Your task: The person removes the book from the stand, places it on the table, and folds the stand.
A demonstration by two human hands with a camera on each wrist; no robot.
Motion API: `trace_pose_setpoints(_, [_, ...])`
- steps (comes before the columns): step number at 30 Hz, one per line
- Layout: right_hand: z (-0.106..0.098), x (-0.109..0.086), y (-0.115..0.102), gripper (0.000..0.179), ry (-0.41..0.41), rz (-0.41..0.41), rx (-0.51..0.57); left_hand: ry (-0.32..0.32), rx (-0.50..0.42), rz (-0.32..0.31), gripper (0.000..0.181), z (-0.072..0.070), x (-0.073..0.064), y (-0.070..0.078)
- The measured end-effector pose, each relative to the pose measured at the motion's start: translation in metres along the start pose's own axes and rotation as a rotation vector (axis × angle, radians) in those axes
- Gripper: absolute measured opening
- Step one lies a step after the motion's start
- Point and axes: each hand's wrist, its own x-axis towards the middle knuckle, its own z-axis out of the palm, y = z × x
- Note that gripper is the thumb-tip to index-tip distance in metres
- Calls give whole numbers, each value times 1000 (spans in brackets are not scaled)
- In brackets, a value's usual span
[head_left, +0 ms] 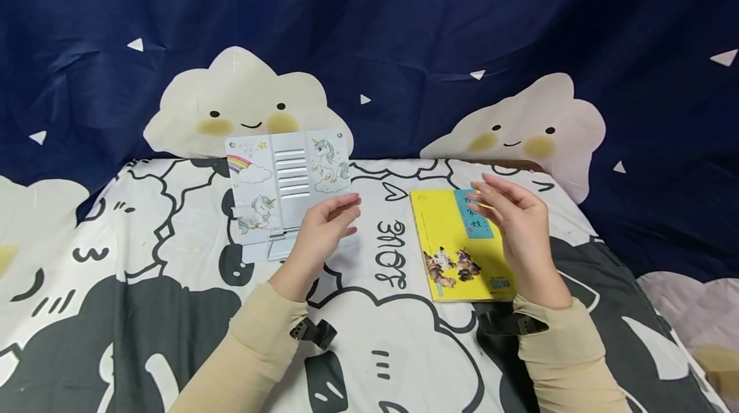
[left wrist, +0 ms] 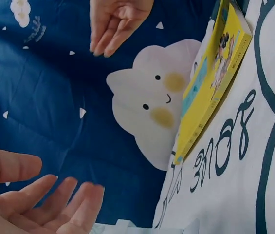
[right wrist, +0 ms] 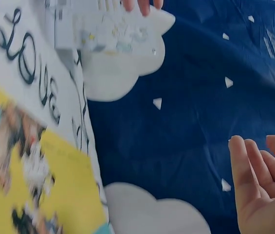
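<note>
A white book stand (head_left: 291, 208) printed with unicorns and a rainbow leans upright on the left side of the cloth. My left hand (head_left: 326, 230) is raised in front of its lower right part, fingers loosely bent and holding nothing. To the right lies a yellow book (head_left: 456, 265) with a blue title label and small printed figures on its cover. Over the book's right side hovers my right hand (head_left: 522, 233), fingers relaxed and nothing in them. The left wrist view shows the book (left wrist: 215, 78) lying flat; the right wrist view shows part of the stand (right wrist: 113, 31).
A white cloth (head_left: 381, 329) with black cartoon sheep and lettering covers the surface. Behind it hangs a dark blue curtain (head_left: 398, 28) with smiling clouds and white triangles. Each wrist wears a black strap (head_left: 314, 333).
</note>
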Motion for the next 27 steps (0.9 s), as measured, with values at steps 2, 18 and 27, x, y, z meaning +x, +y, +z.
trace_pose_setpoints(2, [7, 1, -1, 24, -69, -4, 12, 21, 16, 12, 40, -7, -2, 1])
trace_pose_setpoints(18, [60, 12, 5, 50, -258, 88, 56, 223, 63, -6, 57, -95, -11, 16])
trace_pose_setpoints(27, [84, 19, 27, 49, -317, 189, 35, 354, 150, -22, 72, -123, -17, 6])
